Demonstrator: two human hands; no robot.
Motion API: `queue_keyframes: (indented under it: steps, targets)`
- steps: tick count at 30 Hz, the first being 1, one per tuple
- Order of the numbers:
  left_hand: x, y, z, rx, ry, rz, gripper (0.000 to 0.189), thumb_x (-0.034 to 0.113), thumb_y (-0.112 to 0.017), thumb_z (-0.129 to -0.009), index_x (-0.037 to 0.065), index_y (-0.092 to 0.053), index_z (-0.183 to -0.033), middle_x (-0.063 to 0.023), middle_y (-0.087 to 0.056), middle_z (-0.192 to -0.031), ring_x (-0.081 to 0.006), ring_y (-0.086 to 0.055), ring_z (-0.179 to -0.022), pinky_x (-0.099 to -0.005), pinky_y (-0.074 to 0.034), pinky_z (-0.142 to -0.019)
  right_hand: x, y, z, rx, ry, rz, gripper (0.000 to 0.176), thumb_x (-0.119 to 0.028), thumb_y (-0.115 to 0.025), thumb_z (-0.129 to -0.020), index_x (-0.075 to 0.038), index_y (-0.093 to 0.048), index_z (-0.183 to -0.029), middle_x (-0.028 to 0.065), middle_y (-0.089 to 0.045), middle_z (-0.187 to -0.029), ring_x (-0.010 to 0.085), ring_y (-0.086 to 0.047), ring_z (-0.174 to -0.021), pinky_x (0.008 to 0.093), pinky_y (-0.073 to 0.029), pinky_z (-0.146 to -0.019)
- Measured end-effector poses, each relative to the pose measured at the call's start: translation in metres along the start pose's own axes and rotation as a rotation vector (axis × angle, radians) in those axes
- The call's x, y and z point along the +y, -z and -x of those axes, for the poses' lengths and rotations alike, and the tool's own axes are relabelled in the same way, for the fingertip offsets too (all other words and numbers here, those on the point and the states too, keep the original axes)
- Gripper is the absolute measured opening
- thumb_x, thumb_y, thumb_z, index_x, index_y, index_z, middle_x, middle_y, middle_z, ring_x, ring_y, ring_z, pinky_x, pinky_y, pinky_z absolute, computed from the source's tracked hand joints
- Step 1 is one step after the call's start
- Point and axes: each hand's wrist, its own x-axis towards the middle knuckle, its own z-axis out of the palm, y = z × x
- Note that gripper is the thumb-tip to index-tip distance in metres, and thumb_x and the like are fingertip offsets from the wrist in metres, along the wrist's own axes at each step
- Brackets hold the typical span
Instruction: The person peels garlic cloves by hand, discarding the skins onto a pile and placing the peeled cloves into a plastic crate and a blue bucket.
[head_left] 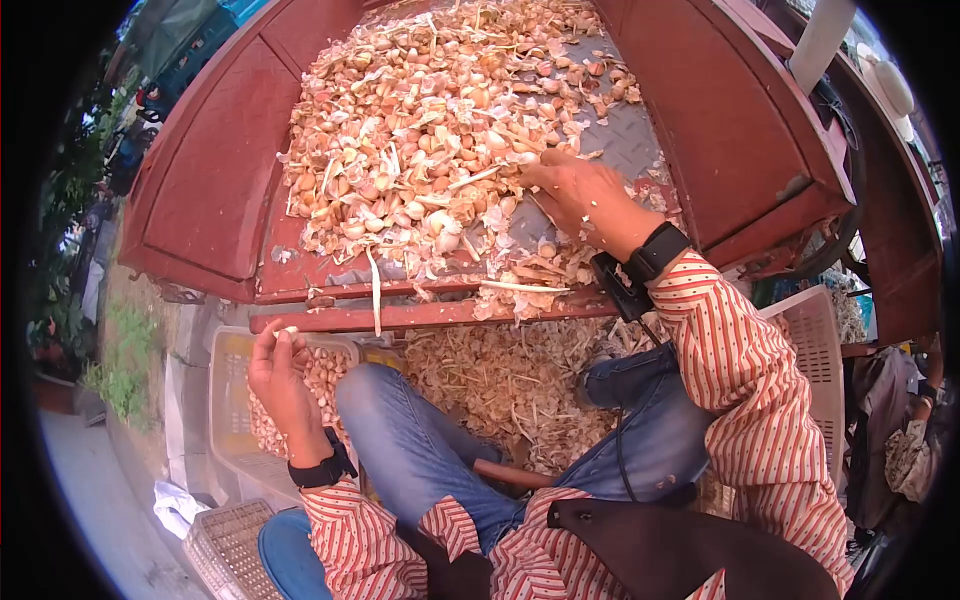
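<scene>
Papery skin covers the garlic clove pinched between the fingers of your left hand, lower left, above the yellow basket. It looks light, firm and slippery (hold its flanks, not the husk). Your right hand presses into the garlic pile at centre; whether its fingers grip anything cannot be told. Husks crowd the red ledge between.

A white basket stands right; a grey crate lower left.
</scene>
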Motion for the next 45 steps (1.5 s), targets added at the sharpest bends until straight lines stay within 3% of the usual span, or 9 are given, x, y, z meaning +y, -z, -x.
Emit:
queue_keyframes:
  steps: [1, 4, 9, 17, 28, 33, 36, 43, 45]
  targets:
    - [-0.005, 0.023, -0.01, 0.079, -0.078, -0.311, 0.029, 0.005, -0.053, -0.085, -0.005, -0.053, -0.112, -0.0133, -0.057, -0.107, -0.0192, -0.055, -0.097, -0.0291, -0.044, -0.085, 0.001, -0.005, -0.006, -0.086, 0.016, -0.035, 0.021, -0.01, -0.055, -0.079, -0.008, -0.059, -0.1, 0.013, -0.055, -0.09, 0.0324, -0.058, -0.085, 0.0419, -0.046, -0.069]
    - [0.01, 0.025, -0.004, 0.121, -0.124, -0.403, 0.035, 0.004, -0.05, -0.084, -0.006, -0.05, -0.117, -0.0154, -0.053, -0.116, -0.0218, -0.05, -0.109, -0.0342, -0.036, -0.096, -0.005, -0.027, -0.011, -0.101, 0.075, 0.02, 0.022, -0.008, -0.056, -0.077, -0.005, -0.057, -0.099, 0.0144, -0.055, -0.091, 0.0337, -0.057, -0.089, 0.0421, -0.046, -0.071]
    - [0.038, -0.082, 0.037, -0.298, -0.056, -0.141, 0.024, 0.007, -0.054, -0.087, -0.003, -0.055, -0.109, -0.005, -0.059, -0.098, -0.009, -0.057, -0.08, -0.0194, -0.044, -0.069, -0.005, -0.028, -0.011, -0.254, 0.07, -0.022, 0.014, -0.008, -0.053, -0.077, -0.001, -0.05, -0.089, 0.0171, -0.055, -0.083, 0.0364, -0.055, -0.082, 0.0452, -0.044, -0.071]
    - [0.002, -0.19, 0.058, -0.643, -0.091, -0.128, 0.029, 0.017, -0.053, -0.09, -0.003, -0.053, -0.111, -0.0049, -0.062, -0.084, -0.0082, -0.057, -0.068, -0.0204, -0.047, -0.058, -0.035, 0.0, 0.017, -0.144, 0.179, -0.278, 0.018, -0.014, -0.058, -0.079, -0.002, -0.048, -0.088, 0.0153, -0.052, -0.079, 0.0348, -0.054, -0.075, 0.0416, -0.043, -0.064]
    - [0.005, -0.177, 0.06, -0.595, 0.663, 0.694, 0.008, 0.012, -0.053, -0.09, 0.004, -0.054, -0.089, -0.0017, -0.055, -0.074, -0.0057, -0.046, -0.055, -0.0165, -0.034, -0.046, -0.064, 0.007, 0.028, -0.053, 0.154, -0.081, 0.018, -0.022, -0.054, -0.083, -0.005, -0.047, -0.082, 0.0111, -0.051, -0.075, 0.0296, -0.057, -0.07, 0.039, -0.045, -0.052]
    - [0.001, -0.174, 0.071, -0.622, 0.579, 0.74, 0.008, 0.011, -0.053, -0.09, 0.004, -0.053, -0.092, -0.0017, -0.053, -0.073, -0.0043, -0.044, -0.054, -0.0147, -0.033, -0.045, -0.066, -0.002, 0.029, 0.002, 0.224, -0.119, 0.018, -0.019, -0.05, -0.084, -0.004, -0.044, -0.077, 0.0108, -0.052, -0.068, 0.0298, -0.057, -0.062, 0.0404, -0.042, -0.049]
    - [0.003, -0.171, 0.075, -0.631, 0.657, 0.845, 0.01, 0.011, -0.05, -0.091, 0.003, -0.052, -0.096, -0.0026, -0.051, -0.074, -0.0036, -0.042, -0.056, -0.0134, -0.032, -0.044, -0.062, -0.012, 0.032, 0.017, 0.033, -0.449, 0.021, -0.021, -0.051, -0.084, -0.003, -0.045, -0.075, 0.0123, -0.054, -0.062, 0.0313, -0.057, -0.058, 0.0417, -0.041, -0.05]
    - [0.018, -0.152, 0.074, -0.718, 0.769, 1.081, 0.02, 0.011, -0.048, -0.092, -0.005, -0.049, -0.105, -0.0058, -0.046, -0.077, -0.0048, -0.04, -0.058, -0.0147, -0.034, -0.044, -0.023, -0.001, 0.02, -0.248, -0.098, 0.214, 0.023, -0.027, -0.052, -0.085, -0.005, -0.057, -0.09, 0.0131, -0.059, -0.071, 0.0326, -0.06, -0.069, 0.0414, -0.046, -0.058]
    - [0.027, -0.125, 0.067, -0.654, 0.659, 0.988, 0.022, 0.011, -0.048, -0.092, -0.005, -0.048, -0.107, -0.0058, -0.046, -0.076, -0.006, -0.04, -0.057, -0.0157, -0.035, -0.045, -0.028, -0.006, 0.012, -0.105, -0.047, 0.121, 0.02, -0.025, -0.054, -0.084, -0.007, -0.057, -0.095, 0.0117, -0.059, -0.079, 0.0318, -0.06, -0.072, 0.0419, -0.047, -0.06]
